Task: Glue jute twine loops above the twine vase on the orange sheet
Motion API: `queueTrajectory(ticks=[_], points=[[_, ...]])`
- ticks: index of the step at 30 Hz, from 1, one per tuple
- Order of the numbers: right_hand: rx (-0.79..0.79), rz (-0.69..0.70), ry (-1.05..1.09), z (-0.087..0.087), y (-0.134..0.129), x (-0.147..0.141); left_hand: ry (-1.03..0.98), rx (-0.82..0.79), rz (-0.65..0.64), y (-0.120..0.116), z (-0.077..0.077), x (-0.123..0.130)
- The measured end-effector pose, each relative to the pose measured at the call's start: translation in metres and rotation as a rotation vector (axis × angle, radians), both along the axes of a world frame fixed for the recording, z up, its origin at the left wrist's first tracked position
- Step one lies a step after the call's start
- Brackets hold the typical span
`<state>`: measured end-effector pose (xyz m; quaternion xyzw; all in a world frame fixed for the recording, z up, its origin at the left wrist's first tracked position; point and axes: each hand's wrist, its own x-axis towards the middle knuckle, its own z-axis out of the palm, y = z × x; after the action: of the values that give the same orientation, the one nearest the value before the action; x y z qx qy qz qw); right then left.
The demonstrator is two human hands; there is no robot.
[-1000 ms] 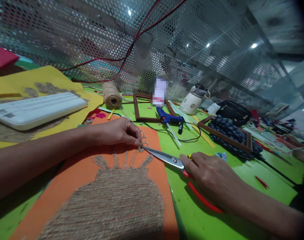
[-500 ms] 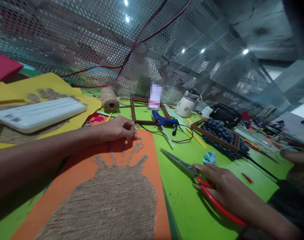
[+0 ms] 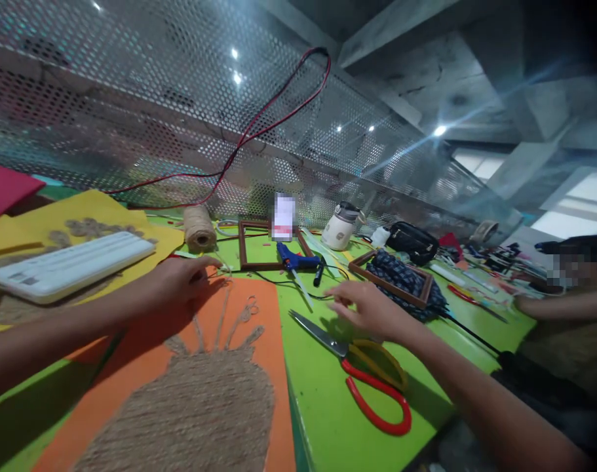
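Note:
My left hand (image 3: 192,278) is closed in a pinch at the top of the orange sheet (image 3: 273,328), with a strand of twine at its fingertips. Below it, a vase shape of wound twine (image 3: 194,406) covers the sheet, with twine stems rising from its rim. My right hand (image 3: 360,305) hovers over the green table with its fingers apart and nothing in them. Just under it lie the red-handled scissors (image 3: 345,351) on the table. The blue glue gun (image 3: 298,259) rests beyond the fingertips of my right hand.
A twine spool (image 3: 200,229), a wooden frame (image 3: 242,246) and a white bottle (image 3: 340,226) stand along the back. A second frame (image 3: 421,298) lies on dark patterned cloth. At left, a white device (image 3: 72,265) rests on yellow sheets. Another person's arm (image 3: 558,308) reaches in at right.
My right hand has let go of the scissors and moved up and left; they now lie on the table. The view has tilted upward, and my left hand is still at the twine.

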<state>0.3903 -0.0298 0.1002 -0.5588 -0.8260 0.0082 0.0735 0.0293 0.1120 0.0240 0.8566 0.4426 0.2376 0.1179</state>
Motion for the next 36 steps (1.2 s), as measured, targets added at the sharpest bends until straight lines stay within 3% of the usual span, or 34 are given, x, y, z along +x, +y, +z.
queueTrajectory(ticks=[4,8,12,15,18,21,24,26,28,31,36], points=[[0.145,-0.036,-0.054,-0.009,0.073,-0.017,-0.041,0.045,-0.011,-0.014,-0.010,-0.006],[0.120,-0.058,-0.124,-0.021,0.123,-0.028,-0.052,0.152,0.084,-0.024,-0.008,-0.004],[0.047,-0.071,-0.127,-0.040,0.142,-0.034,0.024,0.369,0.238,-0.038,-0.004,-0.002],[0.018,-0.075,-0.080,-0.047,0.149,-0.034,0.039,0.387,0.241,-0.044,-0.003,-0.006],[0.031,-0.108,-0.004,-0.042,0.154,-0.026,0.030,0.399,0.223,-0.047,-0.003,-0.007],[0.062,-0.159,0.086,-0.026,0.152,-0.013,0.004,0.375,0.075,-0.055,-0.003,0.000],[0.022,-0.151,0.166,-0.008,0.131,-0.003,0.031,0.296,-0.126,-0.064,-0.003,0.012],[-0.067,-0.075,0.229,0.001,0.106,-0.002,0.054,0.266,-0.224,-0.069,-0.005,0.017],[-0.247,0.050,0.433,0.007,0.078,-0.007,0.078,0.229,-0.311,-0.071,-0.009,0.017],[-0.415,0.203,0.472,0.012,0.046,-0.020,0.082,0.165,-0.388,-0.069,-0.013,0.013],[-0.431,0.096,0.393,0.011,0.035,-0.036,0.077,0.158,-0.420,-0.068,-0.015,0.009]])
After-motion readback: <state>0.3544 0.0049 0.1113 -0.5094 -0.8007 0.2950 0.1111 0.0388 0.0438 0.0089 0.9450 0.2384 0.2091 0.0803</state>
